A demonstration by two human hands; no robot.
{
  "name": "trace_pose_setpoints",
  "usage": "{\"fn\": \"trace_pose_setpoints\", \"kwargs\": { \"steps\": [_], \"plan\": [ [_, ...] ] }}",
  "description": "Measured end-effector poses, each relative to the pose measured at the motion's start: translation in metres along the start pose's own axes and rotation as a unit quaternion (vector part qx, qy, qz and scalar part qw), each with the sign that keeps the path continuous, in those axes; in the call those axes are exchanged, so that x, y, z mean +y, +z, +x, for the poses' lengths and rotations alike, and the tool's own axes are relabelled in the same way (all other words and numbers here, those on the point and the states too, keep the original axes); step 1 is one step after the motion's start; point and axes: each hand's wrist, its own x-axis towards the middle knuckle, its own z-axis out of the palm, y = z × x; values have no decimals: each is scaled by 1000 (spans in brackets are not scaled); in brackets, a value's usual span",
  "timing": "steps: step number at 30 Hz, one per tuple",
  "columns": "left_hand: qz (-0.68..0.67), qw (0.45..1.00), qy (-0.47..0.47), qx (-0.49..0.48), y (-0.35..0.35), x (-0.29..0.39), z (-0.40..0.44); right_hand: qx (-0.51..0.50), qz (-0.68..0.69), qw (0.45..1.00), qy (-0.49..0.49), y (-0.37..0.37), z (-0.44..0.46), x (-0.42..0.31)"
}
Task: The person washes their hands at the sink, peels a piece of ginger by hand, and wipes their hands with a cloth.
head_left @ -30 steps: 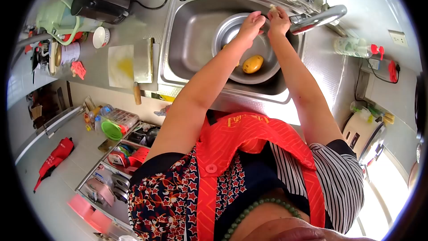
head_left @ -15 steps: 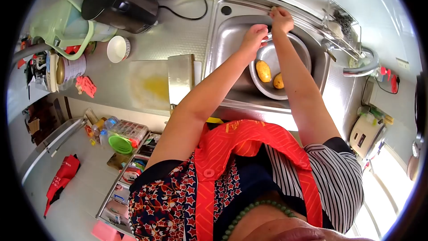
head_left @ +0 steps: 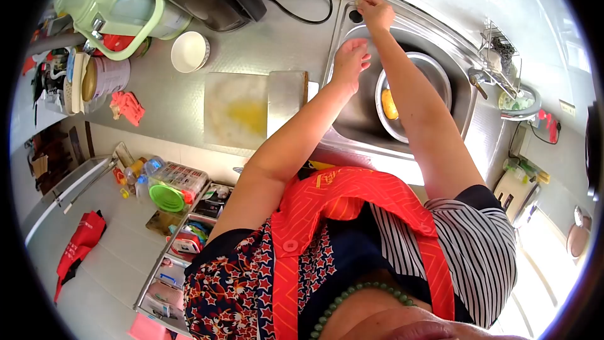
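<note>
Grip of the right hand (head_left: 375, 12) sat bunched at the far-left corner of the sink (head_left: 355, 113); couldn't tell if it pinched anything. Left hand (head_left: 351, 63) hung loose nearby, fingers parted. Potato (head_left: 390, 104) lay in the basin (head_left: 441, 88), beside the overreaching right forearm (head_left: 415, 97). Judged best: light fingertips, forearm clear of the rim.

A glossy white wall (head_left: 434, 0) rose behind the steel table (head_left: 289, 44); bright light (head_left: 544, 261) glared at lower right.
</note>
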Motion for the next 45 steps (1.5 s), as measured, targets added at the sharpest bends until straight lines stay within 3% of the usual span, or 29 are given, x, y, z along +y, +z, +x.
{"fn": "trace_pose_setpoints", "kwargs": {
  "steps": [1,2,3,6,15,23,30,38,44,45],
  "plan": [
    [-1,1000,1,4,-1,0,-4,-31,4,1000,1,-1,-4,-9],
    [-3,1000,8,-3,-2,1,-8,-109,106,987,57,2,1,-8],
    [-6,1000,15,-10,-2,2,-13,-171,302,932,103,6,0,-10],
    [-3,1000,21,-9,-7,4,-32,-218,415,871,148,-12,-19,-16],
    [-18,997,45,63,-38,-8,-104,-277,466,778,318,-93,-157,11],
    [-84,983,68,146,-64,-16,-186,-371,495,721,312,-103,-214,-23],
    [-151,972,99,149,-85,-1,-234,-451,491,686,293,-85,-245,-72],
    [-174,961,136,167,-189,42,-264,-511,411,729,196,36,-293,-151],
    [-133,966,138,171,-315,103,-268,-462,301,831,65,196,-311,-214],
    [-125,967,142,171,-334,114,-269,-418,225,880,9,221,-309,-216]
  ]
}}
